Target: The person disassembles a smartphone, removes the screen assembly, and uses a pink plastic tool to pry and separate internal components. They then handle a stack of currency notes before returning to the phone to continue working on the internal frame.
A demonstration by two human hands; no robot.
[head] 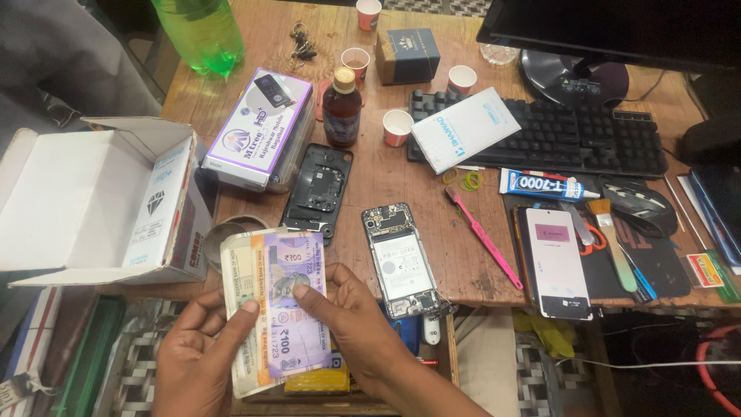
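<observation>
Cluttered wooden workbench [401, 181], with a stack of paper banknotes held at its near edge.

Both hands pinch the flat rectangular wad of lilac and tan banknotes [278, 309]: left hand [197, 355] grips its left edge, right hand [355, 328] presses a thumb on the top note. Its long axis runs near to far, tilted slightly left. Just right lies an opened smartphone with bare battery [403, 261]; an open white cardboard box [93, 201] sits left.

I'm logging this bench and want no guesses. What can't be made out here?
Head view only:
- Banknotes: count hidden; the top note covers the stack.
- Left hand and right hand: wrists cut by the bottom edge.
- Green bottle: top cut by the upper edge.
- Monitor: screen cut by the upper edge.
- Yellow object: mostly hidden under the notes.
</observation>
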